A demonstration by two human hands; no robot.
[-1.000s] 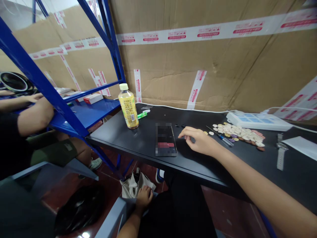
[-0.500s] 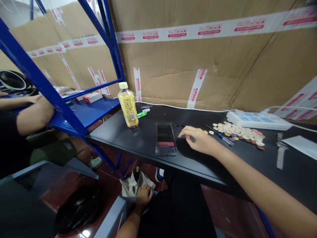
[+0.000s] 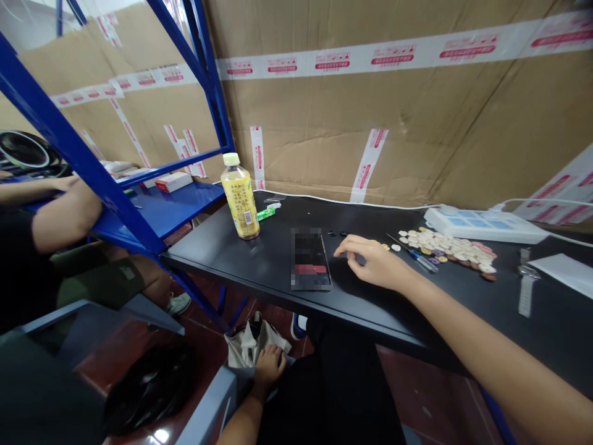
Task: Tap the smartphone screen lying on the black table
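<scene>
My right hand (image 3: 370, 259) rests on the black table, fingers loosely bent and apart, with nothing in them. Just left of its fingertips lies a smartphone (image 3: 311, 262), its screen partly blurred out; hand and phone do not touch. My left hand (image 3: 269, 366) is low by my lap, at the end of a grey chair armrest (image 3: 217, 398). Its fingers are curled, and what lies under them is hidden. Behind the phone are small black pieces (image 3: 337, 234). A screwdriver (image 3: 419, 258) with a blue and clear handle lies beyond my right wrist.
A yellow-labelled drink bottle (image 3: 239, 201) stands at the left, near a green wrapper (image 3: 266, 214). Many button-like discs (image 3: 447, 247) are heaped before a white power strip (image 3: 482, 224). Farther right lie a wristwatch (image 3: 525, 287) and white paper (image 3: 563, 272). Another person's arm (image 3: 67, 213) is at the left.
</scene>
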